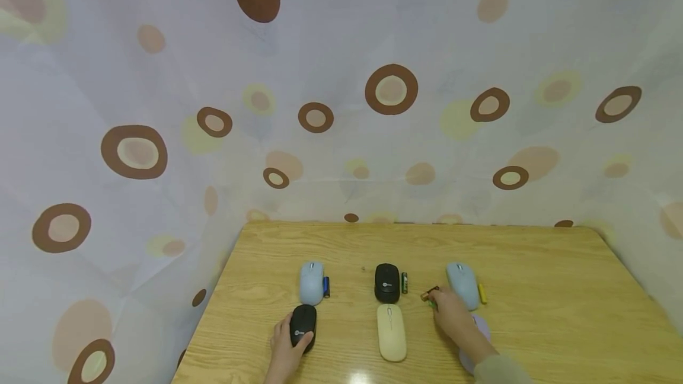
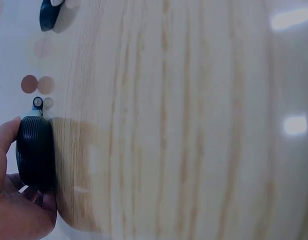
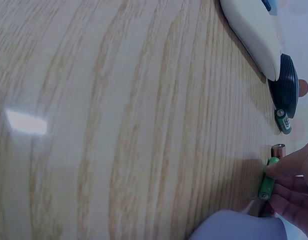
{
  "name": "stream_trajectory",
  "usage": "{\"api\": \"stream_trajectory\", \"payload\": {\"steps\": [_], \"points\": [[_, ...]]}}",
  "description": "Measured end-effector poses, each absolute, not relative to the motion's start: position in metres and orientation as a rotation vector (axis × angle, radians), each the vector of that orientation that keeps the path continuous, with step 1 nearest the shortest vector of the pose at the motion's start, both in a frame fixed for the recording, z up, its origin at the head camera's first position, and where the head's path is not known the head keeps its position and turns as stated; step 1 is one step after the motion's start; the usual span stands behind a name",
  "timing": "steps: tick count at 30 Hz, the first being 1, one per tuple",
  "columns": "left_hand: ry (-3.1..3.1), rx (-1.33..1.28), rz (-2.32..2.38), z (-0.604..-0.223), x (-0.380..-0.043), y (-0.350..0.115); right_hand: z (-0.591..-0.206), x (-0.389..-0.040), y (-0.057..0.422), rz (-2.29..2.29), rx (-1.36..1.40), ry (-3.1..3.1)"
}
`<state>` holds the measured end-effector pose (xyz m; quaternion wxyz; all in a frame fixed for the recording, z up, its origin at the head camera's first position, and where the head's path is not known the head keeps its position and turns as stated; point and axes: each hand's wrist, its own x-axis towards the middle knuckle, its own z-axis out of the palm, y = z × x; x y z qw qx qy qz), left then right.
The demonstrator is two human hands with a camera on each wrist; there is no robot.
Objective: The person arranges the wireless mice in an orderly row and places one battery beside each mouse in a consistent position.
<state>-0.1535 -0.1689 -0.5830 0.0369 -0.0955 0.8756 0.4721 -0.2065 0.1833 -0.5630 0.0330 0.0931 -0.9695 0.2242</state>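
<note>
My left hand (image 1: 286, 345) grips a black computer mouse (image 1: 303, 328) at the front left, thumb on one side and fingers on the other. The left wrist view shows the same mouse (image 2: 35, 152) edge-on, upright on the wooden table (image 2: 194, 150). My right hand (image 1: 453, 316) is on the right side of the table, pinching a green battery (image 3: 269, 179) between thumb and fingers. A copper-ended battery (image 3: 278, 150) is right at its far end; in the head view this battery (image 1: 428, 294) shows dark with a copper part. Part of a lilac mouse (image 1: 481, 326) is hidden under the right forearm.
Behind the left hand are a light blue mouse (image 1: 312, 283) and a blue battery (image 1: 326, 287). In the middle lie another black mouse (image 1: 386, 283), a dark green battery (image 1: 404, 282) and a cream mouse (image 1: 392, 332). A second blue mouse (image 1: 462, 285) and a yellow battery (image 1: 482, 293) are at right.
</note>
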Motion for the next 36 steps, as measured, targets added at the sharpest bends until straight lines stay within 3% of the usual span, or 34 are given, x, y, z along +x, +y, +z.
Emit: {"api": "stream_trajectory", "payload": {"steps": [19,31,36], "points": [[2.679,-0.309,1.437,-0.580,-0.155,-0.167,-0.563,-0.208,0.188,0.855,0.213,-3.004],[2.671,-0.319,1.442,-0.581,-0.155,-0.168,-0.517,-0.201,0.212,1.401,-0.036,-2.770],[2.678,-0.308,1.430,-0.582,-0.153,-0.169,-0.506,-0.192,0.229,1.425,-0.130,-2.744]]}}
